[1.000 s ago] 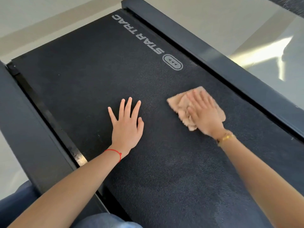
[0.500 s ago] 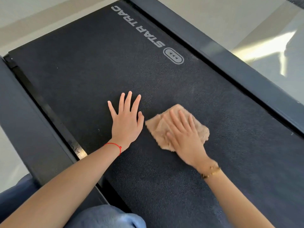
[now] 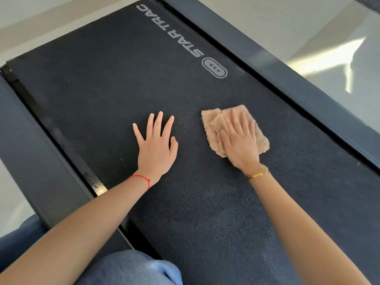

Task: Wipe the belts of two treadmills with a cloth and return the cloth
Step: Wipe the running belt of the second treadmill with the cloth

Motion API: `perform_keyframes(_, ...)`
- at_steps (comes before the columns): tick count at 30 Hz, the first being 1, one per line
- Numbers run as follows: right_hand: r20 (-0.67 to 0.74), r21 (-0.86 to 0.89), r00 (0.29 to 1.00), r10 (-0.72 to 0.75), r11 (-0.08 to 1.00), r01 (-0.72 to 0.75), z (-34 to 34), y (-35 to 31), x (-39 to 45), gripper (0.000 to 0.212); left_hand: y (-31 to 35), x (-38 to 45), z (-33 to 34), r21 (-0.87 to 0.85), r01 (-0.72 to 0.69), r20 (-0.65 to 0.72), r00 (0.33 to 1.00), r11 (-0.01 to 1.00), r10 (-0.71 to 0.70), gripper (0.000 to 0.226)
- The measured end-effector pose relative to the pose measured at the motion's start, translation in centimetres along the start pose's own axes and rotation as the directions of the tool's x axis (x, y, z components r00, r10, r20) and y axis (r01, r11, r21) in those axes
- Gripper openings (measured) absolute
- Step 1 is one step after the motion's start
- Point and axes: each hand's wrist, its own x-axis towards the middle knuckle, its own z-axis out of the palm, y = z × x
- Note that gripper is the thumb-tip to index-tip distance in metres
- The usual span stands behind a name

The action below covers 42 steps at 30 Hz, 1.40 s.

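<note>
A black treadmill belt (image 3: 107, 75) with a grey STAR TRAC logo fills most of the view. A folded beige cloth (image 3: 211, 128) lies on the belt right of centre. My right hand (image 3: 240, 138) presses flat on the cloth with straight fingers. My left hand (image 3: 156, 145) rests flat on the bare belt, fingers spread, a short gap left of the cloth. A red string is on the left wrist and a gold bracelet on the right.
Dark side rails run along the belt on the left (image 3: 30, 145) and the right (image 3: 298, 79). Pale glossy floor (image 3: 287, 21) lies beyond the right rail. A knee in blue jeans (image 3: 131, 268) shows at the bottom edge.
My right hand slid the cloth leftward toward my left hand, then back out to the right and slightly farther up the belt. My left hand stayed planted.
</note>
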Motion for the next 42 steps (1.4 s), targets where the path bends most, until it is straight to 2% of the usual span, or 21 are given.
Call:
perform_keyframes(5,0.067,-0.040,0.968,-0.240,0.969,0.243,1.2,-3.3,-7.5,0.054,0.0,-0.2,-0.1,0.016,-0.023,-0.012,1.000,1.000,0.023,0.057)
perform_keyframes(10,0.125,-0.032,0.933,-0.337,0.939,0.343,1.5,-2.8,-9.8,0.055,-0.2,-0.3,-0.3,0.012,-0.033,0.009,0.999,0.999,0.033,0.057)
perform_keyframes(12,0.122,-0.015,0.940,-0.318,0.947,0.322,1.2,-2.2,-8.3,0.058,-0.5,-0.7,-0.4,0.002,-0.052,0.032,0.998,0.999,0.052,0.058)
perform_keyframes(16,0.073,0.032,0.990,-0.124,0.992,0.122,0.2,-1.1,-2.4,0.065,-2.3,-3.8,-1.0,0.030,-0.094,0.046,0.995,0.995,0.092,0.057)
perform_keyframes(21,0.029,0.076,1.000,0.006,0.997,-0.009,0.0,-1.3,3.5,0.060,-4.8,-7.5,-2.0,0.053,-0.092,0.054,0.995,0.994,0.089,0.056)
perform_keyframes(24,-0.012,0.025,1.000,0.009,1.000,-0.009,0.0,-1.4,3.8,0.059,-4.9,-8.0,-2.0,0.061,-0.087,0.062,0.995,0.994,0.083,0.056)
perform_keyframes(30,0.083,0.050,0.996,0.018,0.998,-0.022,-0.8,-2.3,2.5,0.058,-5.8,-9.1,-2.3,0.045,-0.122,0.081,0.990,0.992,0.118,0.057)
perform_keyframes(33,0.065,-0.077,0.994,-0.082,0.993,0.087,0.2,-3.3,-1.6,0.056,-5.6,-9.2,-2.3,0.012,-0.111,0.068,0.992,0.994,0.110,0.056)
perform_keyframes(39,0.117,-0.064,0.970,-0.212,0.973,0.221,2.7,-6.5,-14.1,0.055,-6.0,-9.2,-2.0,0.016,-0.133,0.063,0.989,0.991,0.131,0.056)
perform_keyframes(42,0.105,-0.093,0.971,-0.214,0.970,0.224,3.5,-7.5,-17.4,0.054,-6.1,-8.9,-2.3,-0.006,-0.138,0.088,0.987,0.990,0.138,0.056)
